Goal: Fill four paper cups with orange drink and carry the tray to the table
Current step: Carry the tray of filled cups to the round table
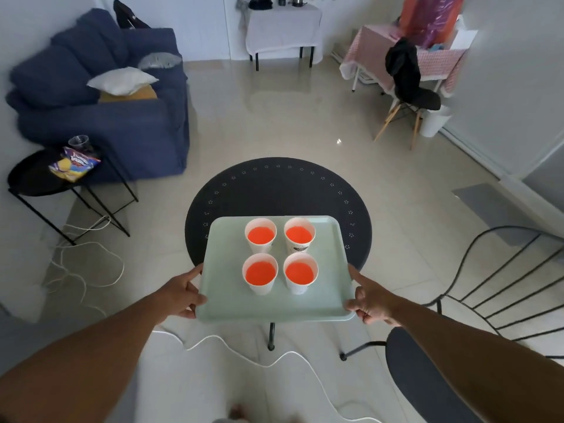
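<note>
A pale green tray (227,261) is over the near part of a round black table (274,184); whether it rests on the table I cannot tell. On it stand several white paper cups of orange drink in a square: far left (260,235), far right (299,235), near left (260,273), near right (300,273). My left hand (180,293) grips the tray's left edge near the front corner. My right hand (370,300) grips its right edge near the front corner.
A black wire chair (476,300) stands right of the table. White cables (232,346) trail across the floor. At the left are a black side table (33,178) with a snack bag (74,163) and a blue sofa (100,96). Two cloth-covered tables stand at the back.
</note>
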The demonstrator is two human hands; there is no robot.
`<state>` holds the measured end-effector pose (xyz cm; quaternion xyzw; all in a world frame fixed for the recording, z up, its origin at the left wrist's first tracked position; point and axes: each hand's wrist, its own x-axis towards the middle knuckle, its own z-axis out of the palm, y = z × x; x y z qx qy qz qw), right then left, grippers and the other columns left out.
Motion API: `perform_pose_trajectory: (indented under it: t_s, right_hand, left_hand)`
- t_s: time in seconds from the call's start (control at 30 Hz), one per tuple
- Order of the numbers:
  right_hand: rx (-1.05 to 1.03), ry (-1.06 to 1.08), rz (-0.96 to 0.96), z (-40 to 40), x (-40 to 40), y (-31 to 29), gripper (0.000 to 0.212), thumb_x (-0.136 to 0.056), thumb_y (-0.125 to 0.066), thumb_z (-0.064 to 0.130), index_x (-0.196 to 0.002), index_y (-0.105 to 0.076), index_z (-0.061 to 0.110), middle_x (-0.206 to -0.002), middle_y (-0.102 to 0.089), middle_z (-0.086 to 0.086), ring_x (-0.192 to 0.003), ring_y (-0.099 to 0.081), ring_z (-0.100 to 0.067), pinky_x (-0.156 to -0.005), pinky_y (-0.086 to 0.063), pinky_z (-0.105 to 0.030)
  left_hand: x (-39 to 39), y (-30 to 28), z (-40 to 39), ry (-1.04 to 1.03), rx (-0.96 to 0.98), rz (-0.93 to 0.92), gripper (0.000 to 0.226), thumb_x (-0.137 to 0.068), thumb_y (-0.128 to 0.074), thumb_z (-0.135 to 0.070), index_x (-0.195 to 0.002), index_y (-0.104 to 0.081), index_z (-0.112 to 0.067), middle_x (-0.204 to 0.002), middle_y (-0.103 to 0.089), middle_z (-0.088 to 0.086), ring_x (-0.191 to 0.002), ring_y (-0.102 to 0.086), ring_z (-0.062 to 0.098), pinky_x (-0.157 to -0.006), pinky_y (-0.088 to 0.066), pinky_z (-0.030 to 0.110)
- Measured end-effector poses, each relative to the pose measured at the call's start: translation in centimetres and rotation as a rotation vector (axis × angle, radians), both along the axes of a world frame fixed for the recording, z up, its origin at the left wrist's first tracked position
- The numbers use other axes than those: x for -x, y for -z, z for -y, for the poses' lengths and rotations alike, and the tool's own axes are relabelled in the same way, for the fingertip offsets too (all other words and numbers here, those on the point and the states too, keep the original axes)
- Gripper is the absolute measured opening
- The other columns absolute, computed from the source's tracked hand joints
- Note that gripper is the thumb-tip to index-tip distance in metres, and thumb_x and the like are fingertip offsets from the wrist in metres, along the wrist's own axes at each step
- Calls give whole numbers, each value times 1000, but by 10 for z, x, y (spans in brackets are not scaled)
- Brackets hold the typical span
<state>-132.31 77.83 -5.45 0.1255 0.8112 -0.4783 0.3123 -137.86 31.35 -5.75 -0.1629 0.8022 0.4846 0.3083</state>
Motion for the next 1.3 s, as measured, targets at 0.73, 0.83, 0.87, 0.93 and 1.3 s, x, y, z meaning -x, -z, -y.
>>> perform_pose_trajectory:
  t_s: [0.73,0.83,0.87,0.93,1.3]
  right_hand:
    - [-30,133,87,24,176,35,111,-94,-66,-10,-164,-6,53,-85,-55,-10,-62,-41,-22,-47,-43,-26]
    - [-50,124,109,19,192,45,111,-93,-69,-6,-163,-8,55,-97,-61,-13,-68,-44,-25,-55,-51,-29]
    - [-53,126,115,16,197,50,112,-92,-70,-5,-162,-8,56,-96,-60,-15,-68,-45,-26,-56,-51,-31]
    - [-54,126,112,13,205,57,113,-92,-71,-5,-162,-7,58,-87,-58,-15,-66,-45,-25,-54,-49,-30]
    - [-52,60,116,0,231,92,108,-93,-71,3,-158,-10,62,-88,-62,-18,-62,-47,-24,-52,-44,-32]
  left_hand:
    - [219,34,-3,94,13,75,95,-85,-70,9,-154,-30,-41,-96,-50,14,-93,-63,30,-70,-63,41]
    - [228,40,-9,87,18,97,95,-85,-70,9,-155,-29,-41,-96,-50,14,-93,-63,28,-66,-62,37]
    - [230,42,-12,82,24,102,94,-85,-70,9,-154,-29,-40,-96,-50,14,-93,-63,28,-67,-62,38]
    - [236,47,-16,74,36,108,94,-85,-70,9,-154,-29,-41,-97,-51,15,-95,-64,29,-70,-62,40]
    - [265,80,-28,87,72,125,93,-86,-71,4,-154,-28,-42,-97,-54,13,-94,-65,28,-75,-62,41]
